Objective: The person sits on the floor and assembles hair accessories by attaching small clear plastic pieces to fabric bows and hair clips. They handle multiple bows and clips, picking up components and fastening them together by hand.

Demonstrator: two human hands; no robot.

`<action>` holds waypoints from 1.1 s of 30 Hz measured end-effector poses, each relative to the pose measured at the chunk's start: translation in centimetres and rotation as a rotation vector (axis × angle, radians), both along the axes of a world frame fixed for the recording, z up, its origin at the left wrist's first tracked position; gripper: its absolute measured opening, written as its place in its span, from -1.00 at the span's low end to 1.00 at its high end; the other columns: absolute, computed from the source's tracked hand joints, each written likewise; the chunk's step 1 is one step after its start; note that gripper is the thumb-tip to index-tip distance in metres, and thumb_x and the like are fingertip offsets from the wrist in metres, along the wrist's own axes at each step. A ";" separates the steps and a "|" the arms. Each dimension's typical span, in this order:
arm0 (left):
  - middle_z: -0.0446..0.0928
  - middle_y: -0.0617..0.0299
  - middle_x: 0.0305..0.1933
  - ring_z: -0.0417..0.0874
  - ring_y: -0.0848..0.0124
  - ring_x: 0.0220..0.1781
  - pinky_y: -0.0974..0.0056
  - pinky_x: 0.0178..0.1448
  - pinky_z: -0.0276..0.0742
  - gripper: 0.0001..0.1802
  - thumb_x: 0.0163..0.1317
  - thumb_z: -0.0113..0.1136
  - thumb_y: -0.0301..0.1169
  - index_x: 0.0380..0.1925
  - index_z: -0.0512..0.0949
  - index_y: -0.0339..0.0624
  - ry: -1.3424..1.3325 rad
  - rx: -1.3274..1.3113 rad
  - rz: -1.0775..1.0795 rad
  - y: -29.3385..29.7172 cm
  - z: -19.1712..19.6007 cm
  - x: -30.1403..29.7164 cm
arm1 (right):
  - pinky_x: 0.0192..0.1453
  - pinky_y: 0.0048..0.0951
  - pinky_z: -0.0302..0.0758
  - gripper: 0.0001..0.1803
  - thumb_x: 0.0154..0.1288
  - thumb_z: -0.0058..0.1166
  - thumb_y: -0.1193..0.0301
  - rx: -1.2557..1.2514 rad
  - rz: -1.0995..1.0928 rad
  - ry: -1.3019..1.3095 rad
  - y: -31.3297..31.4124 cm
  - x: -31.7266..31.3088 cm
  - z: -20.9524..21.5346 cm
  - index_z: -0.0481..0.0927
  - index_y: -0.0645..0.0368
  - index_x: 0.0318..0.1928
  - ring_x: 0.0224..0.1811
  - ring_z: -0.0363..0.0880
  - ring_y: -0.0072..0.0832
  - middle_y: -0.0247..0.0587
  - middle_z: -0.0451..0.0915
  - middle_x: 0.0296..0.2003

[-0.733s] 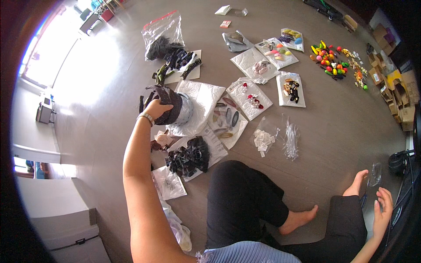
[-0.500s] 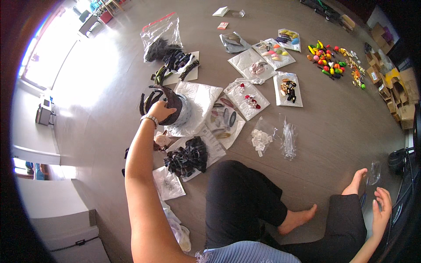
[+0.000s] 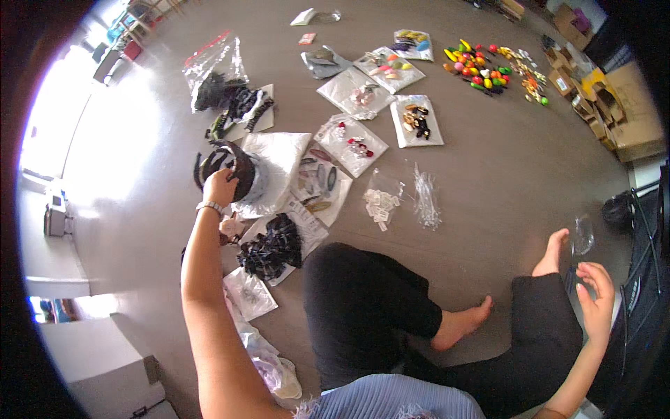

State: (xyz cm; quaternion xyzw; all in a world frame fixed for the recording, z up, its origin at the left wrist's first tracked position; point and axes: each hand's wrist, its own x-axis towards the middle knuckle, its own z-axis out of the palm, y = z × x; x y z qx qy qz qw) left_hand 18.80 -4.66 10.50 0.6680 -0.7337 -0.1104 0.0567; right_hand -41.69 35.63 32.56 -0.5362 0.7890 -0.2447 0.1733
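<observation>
Head view shows the left hand point(image 3: 220, 187) stretched out, fingers clamped on a bundle of dark headbands point(image 3: 225, 166) held just above a white plastic bag point(image 3: 279, 157) on the floor point(image 3: 502, 181), likely kept together as one sorted lot. The right hand point(image 3: 597, 300) rests near the knee, fingers loosely apart, empty, beside a small clear bag point(image 3: 583, 234)

A bundle of dark headbands point(image 3: 230, 167), curved and stacked, lies on the floor beside a clear plastic bag point(image 3: 279, 164).
</observation>
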 end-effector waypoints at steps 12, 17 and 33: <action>0.59 0.01 -0.28 0.62 0.14 -0.21 0.18 -0.09 0.50 -0.64 0.02 0.21 -0.39 -0.10 0.56 -0.08 0.198 -0.115 0.099 1.8 0.4 0.1 | 0.02 -0.42 0.42 -0.63 0.06 0.03 0.63 -0.001 0.008 -0.113 0.6 -0.7 -0.8 0.48 0.29 -0.04 -0.12 0.50 -0.42 -0.14 0.49 -0.13; 0.58 0.04 -0.33 0.61 0.13 -0.24 0.17 -0.12 0.49 -0.75 -0.04 0.23 -0.40 -0.30 0.60 -0.19 0.285 -0.266 0.037 1.9 -0.5 -0.4 | 0.00 -0.43 0.42 -0.64 0.08 0.06 0.59 0.029 0.060 -0.088 0.2 -0.6 -1.0 0.48 0.29 -0.04 -0.14 0.51 -0.43 -0.15 0.50 -0.14; 0.60 0.09 -0.37 0.61 0.16 -0.25 0.14 -0.08 0.47 -0.83 -0.06 0.25 -0.29 -0.47 0.65 -0.10 -0.158 -0.178 -0.036 2.9 -1.4 -3.2 | -0.04 -0.43 0.46 -0.63 0.04 0.07 0.61 0.070 0.058 -0.115 -0.1 -0.5 -1.4 0.49 0.30 -0.05 -0.17 0.52 -0.42 -0.15 0.52 -0.21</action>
